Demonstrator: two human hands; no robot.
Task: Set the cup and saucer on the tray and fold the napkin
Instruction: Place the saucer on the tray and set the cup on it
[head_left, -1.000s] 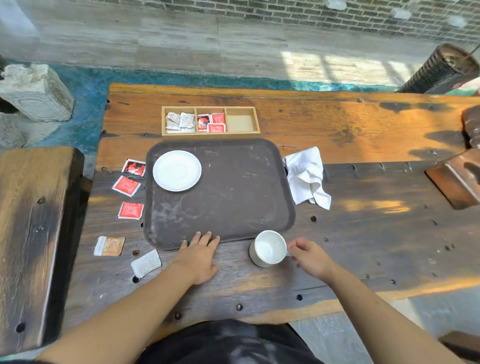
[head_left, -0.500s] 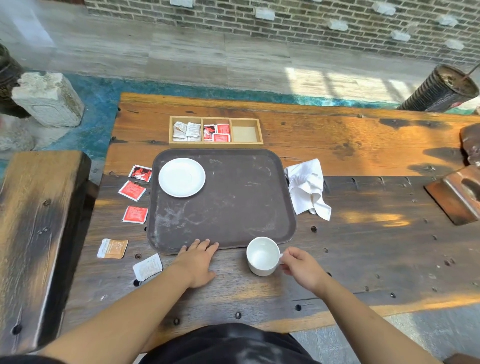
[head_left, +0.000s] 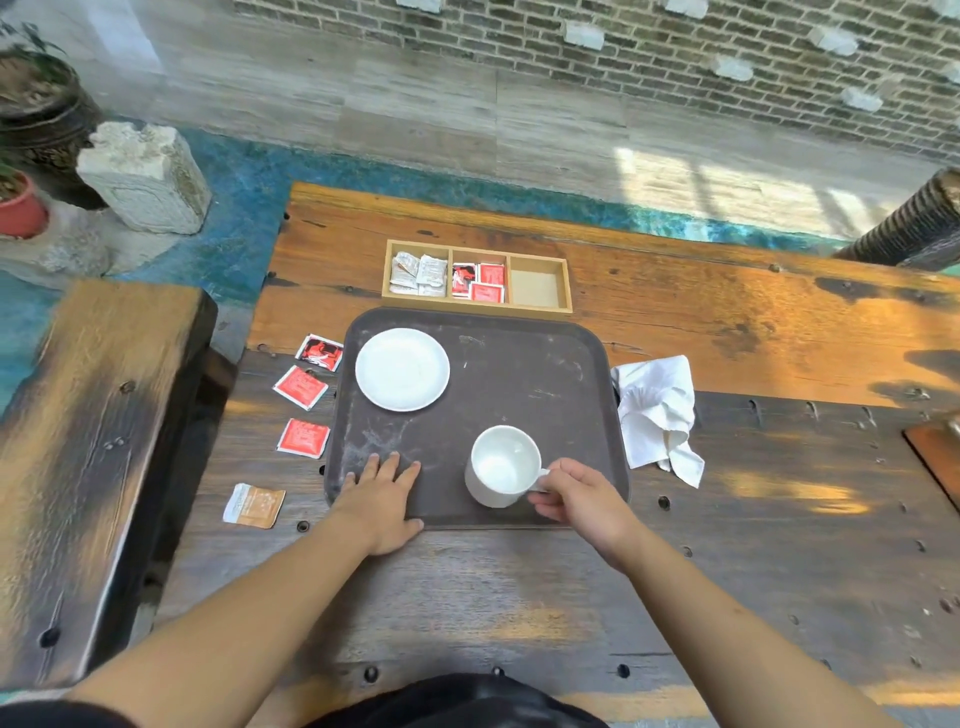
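A dark brown tray (head_left: 540, 374) lies on the wooden table. A white saucer (head_left: 402, 369) sits in the tray's far left corner. A white cup (head_left: 502, 465), empty, is over the tray's near right part, held by its handle in my right hand (head_left: 582, 501). Whether the cup touches the tray I cannot tell. My left hand (head_left: 382, 504) rests flat on the tray's near left edge, fingers spread. A crumpled white napkin (head_left: 658, 410) lies on the table just right of the tray.
A wooden three-part box (head_left: 477, 277) with sachets stands behind the tray. Red sachets (head_left: 301, 387) lie left of the tray, and an orange one (head_left: 253, 505) near my left hand. A wooden bench (head_left: 93, 467) flanks the table's left.
My right hand has carried the cup from the table in front of the tray to over the tray's near right part. My left hand has slid forward onto the tray's edge.
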